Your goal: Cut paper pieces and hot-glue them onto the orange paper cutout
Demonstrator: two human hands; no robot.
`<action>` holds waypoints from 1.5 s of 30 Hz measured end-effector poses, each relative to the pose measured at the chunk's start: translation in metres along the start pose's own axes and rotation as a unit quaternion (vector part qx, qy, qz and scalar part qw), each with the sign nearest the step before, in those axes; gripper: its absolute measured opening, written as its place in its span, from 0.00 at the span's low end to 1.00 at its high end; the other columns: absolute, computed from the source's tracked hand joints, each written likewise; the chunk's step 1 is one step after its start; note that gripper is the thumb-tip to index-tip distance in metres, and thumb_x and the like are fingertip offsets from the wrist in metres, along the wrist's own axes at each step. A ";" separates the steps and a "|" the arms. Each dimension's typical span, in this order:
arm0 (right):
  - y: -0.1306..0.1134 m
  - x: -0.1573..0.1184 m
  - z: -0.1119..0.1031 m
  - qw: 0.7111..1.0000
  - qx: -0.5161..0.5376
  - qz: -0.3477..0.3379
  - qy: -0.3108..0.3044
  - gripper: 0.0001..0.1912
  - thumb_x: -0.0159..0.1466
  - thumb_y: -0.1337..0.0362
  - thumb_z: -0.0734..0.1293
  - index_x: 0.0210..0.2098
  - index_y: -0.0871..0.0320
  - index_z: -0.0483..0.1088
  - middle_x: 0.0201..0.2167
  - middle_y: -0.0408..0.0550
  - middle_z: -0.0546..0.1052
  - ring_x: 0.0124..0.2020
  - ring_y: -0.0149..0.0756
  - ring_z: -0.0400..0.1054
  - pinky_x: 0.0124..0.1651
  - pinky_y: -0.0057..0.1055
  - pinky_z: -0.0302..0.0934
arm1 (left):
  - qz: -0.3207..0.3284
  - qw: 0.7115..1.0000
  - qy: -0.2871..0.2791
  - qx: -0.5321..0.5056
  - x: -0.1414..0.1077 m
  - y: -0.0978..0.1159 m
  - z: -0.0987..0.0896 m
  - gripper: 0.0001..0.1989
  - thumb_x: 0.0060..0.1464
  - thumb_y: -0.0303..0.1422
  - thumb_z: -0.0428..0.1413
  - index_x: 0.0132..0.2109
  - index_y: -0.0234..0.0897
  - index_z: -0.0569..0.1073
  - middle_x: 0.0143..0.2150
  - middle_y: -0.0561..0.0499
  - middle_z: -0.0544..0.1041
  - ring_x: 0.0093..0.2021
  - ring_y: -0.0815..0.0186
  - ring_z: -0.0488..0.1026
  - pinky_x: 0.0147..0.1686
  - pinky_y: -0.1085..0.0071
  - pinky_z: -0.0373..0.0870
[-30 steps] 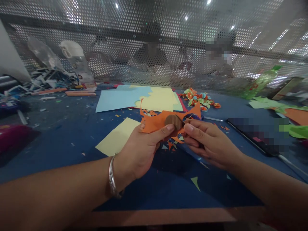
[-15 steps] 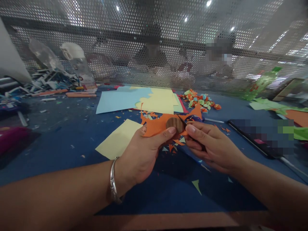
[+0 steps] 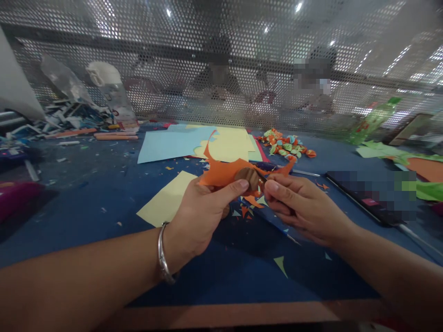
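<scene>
Orange paper [image 3: 219, 172]: turned since earlier frame; strip at its L end stands higher, R end curls lower.
L hand [image 3: 204, 207]: thumb pressed down on brown disc [image 3: 244, 176], orange paper behind it; other fingers mostly hidden. Prob. so disc & paper don't slip apart.
R hand [image 3: 294, 198]: thumb + forefinger pinched nearly tog. on dark pointed tool [image 3: 259, 176], tip by disc edge; rest curled. Close pinch prob. for fine control.
2nd disc [image 3: 225, 211]: peeks out below L hand; held or lying, can't tell.
Scraps [image 3: 244, 211]: under hands, prob. offcuts.
Yellow sheet [image 3: 166, 203]: flat, partly hidden by L hand.
Paper stack [image 3: 166, 146]: beyond hands, prob. parked w/in reach.
Curled pieces [image 3: 284, 145]: heaped R of stack, prob. kept sorted from scraps.
Mesh wall [image 3: 166, 69]: behind all.
</scene>
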State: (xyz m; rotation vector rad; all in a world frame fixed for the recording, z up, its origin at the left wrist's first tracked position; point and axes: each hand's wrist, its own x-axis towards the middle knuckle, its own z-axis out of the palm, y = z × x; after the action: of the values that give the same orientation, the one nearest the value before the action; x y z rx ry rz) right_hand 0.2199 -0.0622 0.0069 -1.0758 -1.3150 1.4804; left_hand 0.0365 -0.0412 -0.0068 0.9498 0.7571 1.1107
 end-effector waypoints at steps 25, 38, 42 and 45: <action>-0.005 -0.002 0.000 1.000 -0.022 0.012 -0.001 0.23 0.59 0.48 0.75 0.28 0.58 0.65 0.17 0.31 0.56 0.15 0.17 0.42 0.13 0.16 0.36 | 0.013 0.999 -0.048 0.013 0.002 0.000 -0.005 0.09 0.51 0.33 0.66 0.38 0.34 0.77 0.33 0.51 0.74 0.23 0.77 0.61 0.21 0.75 0.52; -0.002 -0.003 -0.006 0.998 -0.062 0.002 -0.018 0.22 0.64 0.48 0.72 0.27 0.58 0.63 0.18 0.31 0.51 0.16 0.18 0.41 0.15 0.17 0.37 | -0.004 0.998 -0.056 0.020 0.003 0.004 -0.005 0.10 0.52 0.32 0.65 0.41 0.34 0.79 0.28 0.52 0.71 0.27 0.73 0.66 0.21 0.76 0.48; -0.002 -0.002 -0.009 0.997 -0.080 0.002 -0.023 0.22 0.64 0.48 0.71 0.26 0.58 0.64 0.18 0.31 0.52 0.16 0.19 0.40 0.15 0.18 0.36 | 0.003 0.999 -0.043 0.029 0.001 0.005 -0.003 0.08 0.51 0.31 0.64 0.39 0.33 0.79 0.30 0.49 0.75 0.30 0.70 0.71 0.22 0.76 0.54; -0.002 -0.002 -0.009 0.995 -0.097 -0.001 -0.022 0.23 0.64 0.47 0.70 0.26 0.58 0.64 0.18 0.31 0.52 0.17 0.19 0.40 0.15 0.19 0.36 | -0.005 0.999 -0.037 0.028 0.000 0.007 0.000 0.07 0.50 0.31 0.64 0.37 0.33 0.78 0.32 0.48 0.78 0.29 0.70 0.72 0.23 0.77 0.57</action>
State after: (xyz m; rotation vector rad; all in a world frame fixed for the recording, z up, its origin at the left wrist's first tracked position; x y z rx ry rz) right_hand 0.2295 -0.0620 0.0084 -1.1702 -1.5153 1.4038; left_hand 0.0338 -0.0399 -0.0010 1.0273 0.7345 1.0438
